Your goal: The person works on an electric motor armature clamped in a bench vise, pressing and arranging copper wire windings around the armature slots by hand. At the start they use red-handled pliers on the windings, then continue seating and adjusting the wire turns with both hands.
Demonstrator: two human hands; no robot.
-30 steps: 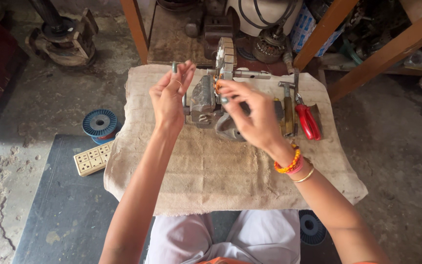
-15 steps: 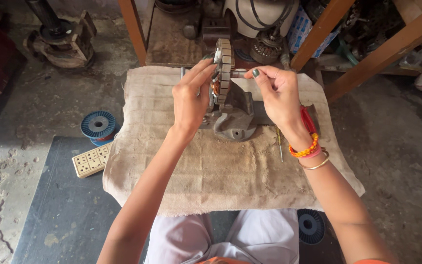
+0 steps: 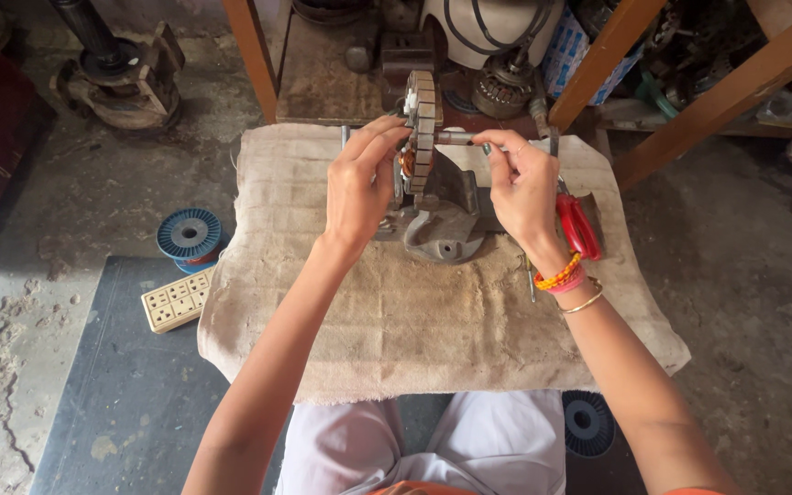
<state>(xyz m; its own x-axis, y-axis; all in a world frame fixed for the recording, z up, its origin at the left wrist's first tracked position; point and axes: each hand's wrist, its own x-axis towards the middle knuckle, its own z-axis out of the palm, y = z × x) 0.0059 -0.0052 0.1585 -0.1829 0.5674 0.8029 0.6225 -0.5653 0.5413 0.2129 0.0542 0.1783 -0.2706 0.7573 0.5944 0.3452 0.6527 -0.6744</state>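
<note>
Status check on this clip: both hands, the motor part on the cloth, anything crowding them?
Left hand pinching the upright laminated stator core. Right hand gripping the metal shaft beside it. Grey housing rests on burlap cloth. Red-handled pliers beside right wrist.

A cloth point(image 3: 433, 321) covers a low surface in front of a seated person. At its far middle a stator point(image 3: 422, 128) stands on edge above a metal housing point(image 3: 446, 229), left hand point(image 3: 364, 188) on its left side, right hand point(image 3: 524, 188) on its right. Pliers point(image 3: 579, 225) lie just right of the right hand. A wire spool point(image 3: 188, 234) and power strip point(image 3: 176, 300) sit left of the cloth; shelves point(image 3: 323, 73) stand behind it.
</note>
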